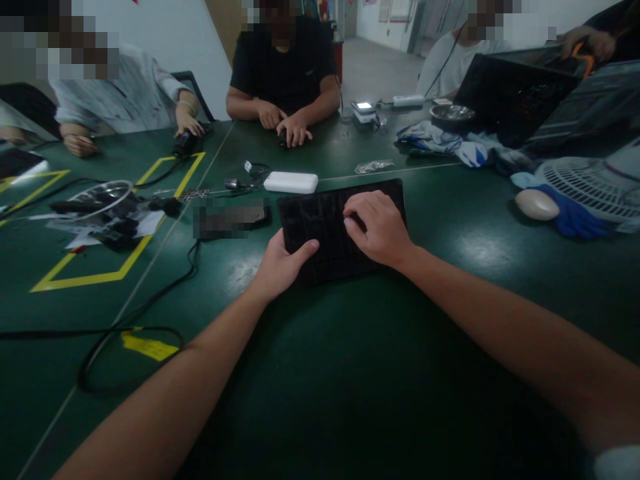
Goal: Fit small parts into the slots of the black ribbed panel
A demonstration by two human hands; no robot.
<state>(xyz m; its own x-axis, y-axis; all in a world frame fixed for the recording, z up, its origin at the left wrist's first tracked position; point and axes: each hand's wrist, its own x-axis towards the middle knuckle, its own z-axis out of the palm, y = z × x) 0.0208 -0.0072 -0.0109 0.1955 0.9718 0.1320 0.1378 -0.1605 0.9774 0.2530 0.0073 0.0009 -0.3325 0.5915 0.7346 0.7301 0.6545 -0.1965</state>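
A flat black rectangular panel with ribs or shallow recesses across its face is in the middle of the head view, tilted a little on the green table. My left hand grips its lower left corner, the thumb lying over the face and the other fingers hidden underneath. Over the panel's right half is my right hand, its fingers curled and the thumb drawn in toward them. Whatever those fingertips pinch, if anything, is too dark and small to make out.
Behind the panel lies a white power bank; left of it, a dark blurred slab. A black cable loops at left near a basket. At right are a fan and blue glove. Other people sit opposite.
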